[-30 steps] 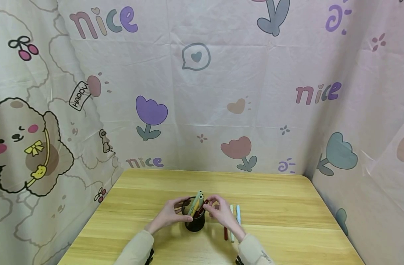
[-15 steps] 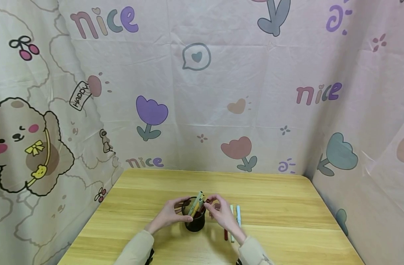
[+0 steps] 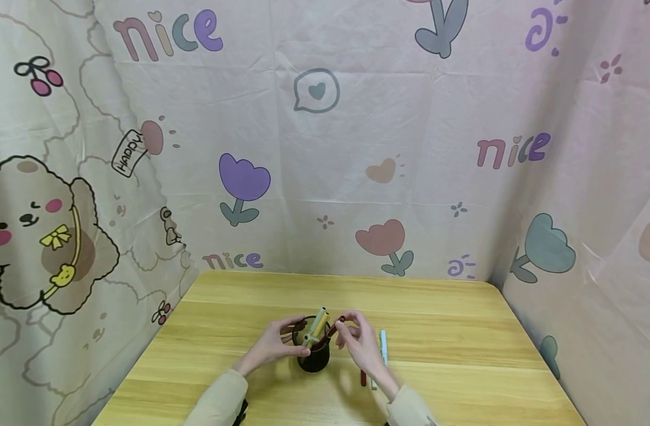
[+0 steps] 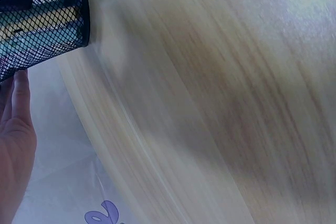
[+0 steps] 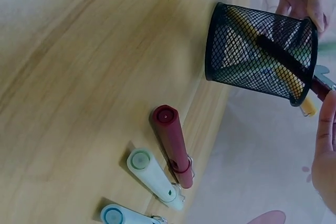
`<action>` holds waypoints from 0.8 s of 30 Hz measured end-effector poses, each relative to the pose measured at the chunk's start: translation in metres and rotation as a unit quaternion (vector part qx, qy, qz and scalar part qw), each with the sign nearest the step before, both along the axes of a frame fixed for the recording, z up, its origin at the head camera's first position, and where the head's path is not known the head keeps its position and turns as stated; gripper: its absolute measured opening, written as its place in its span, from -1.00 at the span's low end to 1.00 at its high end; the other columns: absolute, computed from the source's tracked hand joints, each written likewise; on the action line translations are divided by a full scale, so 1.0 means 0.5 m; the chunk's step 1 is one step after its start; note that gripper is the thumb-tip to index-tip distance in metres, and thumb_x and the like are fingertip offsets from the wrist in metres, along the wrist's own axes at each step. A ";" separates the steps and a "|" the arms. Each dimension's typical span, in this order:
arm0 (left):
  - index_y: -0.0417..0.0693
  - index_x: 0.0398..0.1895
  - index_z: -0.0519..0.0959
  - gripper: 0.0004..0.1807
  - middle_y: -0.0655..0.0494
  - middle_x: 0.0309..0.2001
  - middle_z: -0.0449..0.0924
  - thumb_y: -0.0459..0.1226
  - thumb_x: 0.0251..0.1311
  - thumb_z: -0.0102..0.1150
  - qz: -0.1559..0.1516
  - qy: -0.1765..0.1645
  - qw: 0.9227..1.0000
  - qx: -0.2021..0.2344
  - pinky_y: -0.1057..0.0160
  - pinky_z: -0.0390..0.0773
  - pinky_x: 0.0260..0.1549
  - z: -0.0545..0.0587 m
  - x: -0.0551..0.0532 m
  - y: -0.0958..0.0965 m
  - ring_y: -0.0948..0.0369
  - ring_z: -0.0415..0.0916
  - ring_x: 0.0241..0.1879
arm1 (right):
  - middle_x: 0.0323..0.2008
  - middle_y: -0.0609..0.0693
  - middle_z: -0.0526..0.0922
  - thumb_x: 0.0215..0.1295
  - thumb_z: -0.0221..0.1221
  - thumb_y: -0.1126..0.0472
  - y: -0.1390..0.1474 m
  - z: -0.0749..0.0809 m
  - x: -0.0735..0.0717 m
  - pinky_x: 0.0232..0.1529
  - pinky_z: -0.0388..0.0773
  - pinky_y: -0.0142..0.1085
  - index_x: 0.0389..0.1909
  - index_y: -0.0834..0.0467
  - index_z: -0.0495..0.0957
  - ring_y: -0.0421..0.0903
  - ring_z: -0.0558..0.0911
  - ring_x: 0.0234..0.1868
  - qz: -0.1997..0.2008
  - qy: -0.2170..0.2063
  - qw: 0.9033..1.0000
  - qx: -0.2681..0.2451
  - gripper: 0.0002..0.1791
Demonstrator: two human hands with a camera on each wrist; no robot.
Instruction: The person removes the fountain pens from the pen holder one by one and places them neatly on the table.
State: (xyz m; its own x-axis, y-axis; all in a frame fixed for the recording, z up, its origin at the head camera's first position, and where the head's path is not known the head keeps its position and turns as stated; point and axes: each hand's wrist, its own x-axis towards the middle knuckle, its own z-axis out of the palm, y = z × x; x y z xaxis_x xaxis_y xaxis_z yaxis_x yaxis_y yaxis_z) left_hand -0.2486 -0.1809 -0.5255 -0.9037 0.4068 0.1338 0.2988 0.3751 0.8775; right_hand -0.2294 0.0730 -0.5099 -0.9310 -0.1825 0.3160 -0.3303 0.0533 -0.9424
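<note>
A black mesh pen holder (image 3: 314,361) stands upright on the table, and several pale green and yellow pens (image 3: 318,325) lean inside it. My left hand (image 3: 274,343) holds the holder around its left side near the rim. At the holder's right rim, my right hand (image 3: 359,340) pinches the upper end of a dark red pen (image 3: 332,329). That pen's lower part is still inside the mesh, as the right wrist view shows. In the left wrist view, the fingers (image 4: 21,95) touch the mesh wall.
Right of the holder lie a dark red pen (image 5: 172,142), a pale green pen (image 5: 155,177) and a light blue pen (image 5: 128,216), side by side on the wooden table (image 3: 452,349). A printed cloth (image 3: 325,148) hangs behind the table.
My right hand has moved slightly up and right, drawing the dark red pen partly out of the holder. One pale green pen has sunk lower inside. The left hand stays in place.
</note>
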 end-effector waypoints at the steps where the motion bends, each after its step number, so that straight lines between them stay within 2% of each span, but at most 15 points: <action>1: -0.32 0.43 0.31 -0.05 -0.39 0.39 0.35 -0.18 -0.01 0.56 0.000 0.001 1.000 0.000 -0.14 0.56 0.25 0.000 0.000 0.000 -0.33 0.44 0.29 | -0.13 0.32 0.67 0.49 0.13 0.21 0.000 0.000 0.001 -0.50 0.71 -0.31 0.04 0.37 0.40 -0.12 0.66 -0.50 0.004 0.004 1.000 -0.006 -0.69; 4: -0.33 0.43 0.31 -0.04 -0.39 0.38 0.37 -0.19 -0.02 0.57 -0.001 -0.001 1.000 0.004 -0.10 0.58 0.25 0.000 0.000 0.000 -0.31 0.45 0.29 | 0.02 0.34 0.64 0.52 0.08 0.23 0.001 0.002 0.004 -0.40 0.77 -0.26 0.06 0.37 0.36 -0.15 0.68 -0.45 0.015 0.007 1.000 -0.026 -0.71; 9: -0.34 0.43 0.30 -0.05 -0.40 0.38 0.36 -0.19 -0.01 0.57 -0.004 -0.005 1.000 0.008 -0.07 0.58 0.25 0.000 -0.001 0.000 -0.31 0.44 0.29 | 0.05 0.37 0.64 0.56 0.01 0.23 0.003 0.004 0.006 -0.32 0.80 -0.23 0.07 0.35 0.30 -0.19 0.68 -0.42 0.028 0.003 0.998 -0.053 -0.73; 13: -0.33 0.43 0.30 -0.06 -0.41 0.39 0.35 -0.18 0.01 0.56 -0.006 -0.004 1.000 0.005 -0.08 0.58 0.25 0.000 -0.002 -0.001 -0.32 0.44 0.30 | 0.03 0.47 0.61 0.60 -0.06 0.24 0.008 0.004 0.007 -0.33 0.80 -0.22 0.08 0.36 0.22 -0.18 0.70 -0.42 0.039 0.018 0.997 -0.070 -0.73; 16: -0.31 0.43 0.32 -0.06 -0.40 0.39 0.36 -0.18 0.01 0.56 -0.006 -0.002 1.000 0.002 -0.09 0.57 0.26 0.001 -0.001 -0.001 -0.32 0.43 0.30 | 0.00 0.38 0.66 0.61 -0.10 0.25 0.015 0.005 0.006 -0.33 0.80 -0.21 0.09 0.35 0.18 -0.17 0.71 -0.41 0.040 0.033 0.995 -0.084 -0.75; 21: -0.28 0.43 0.34 -0.09 -0.40 0.38 0.37 -0.17 0.02 0.56 -0.005 -0.001 1.000 0.003 -0.13 0.57 0.25 0.000 -0.001 -0.001 -0.33 0.44 0.28 | -0.09 -0.05 0.74 0.62 -0.14 0.31 0.026 0.007 0.004 -0.33 0.81 -0.14 0.07 0.46 0.13 -0.15 0.73 -0.39 0.036 0.068 0.990 -0.120 -0.73; 24: -0.28 0.43 0.34 -0.09 -0.40 0.38 0.36 -0.17 0.02 0.56 -0.003 -0.003 1.000 0.004 -0.14 0.56 0.26 0.000 -0.001 -0.001 -0.32 0.44 0.29 | -0.12 -0.19 0.73 0.62 -0.17 0.32 0.032 0.008 0.003 -0.34 0.81 -0.16 0.07 0.51 0.08 -0.17 0.73 -0.38 0.036 0.077 0.987 -0.136 -0.71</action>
State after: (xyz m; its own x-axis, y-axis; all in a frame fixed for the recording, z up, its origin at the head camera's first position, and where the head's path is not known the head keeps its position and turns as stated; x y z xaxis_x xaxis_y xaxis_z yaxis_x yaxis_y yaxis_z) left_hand -0.2492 -0.1816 -0.5253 -0.9019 0.4113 0.1318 0.2962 0.3669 0.8818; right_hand -0.2277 0.0889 -0.5059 -0.8562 -0.1344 0.4988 -0.4642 -0.2237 -0.8570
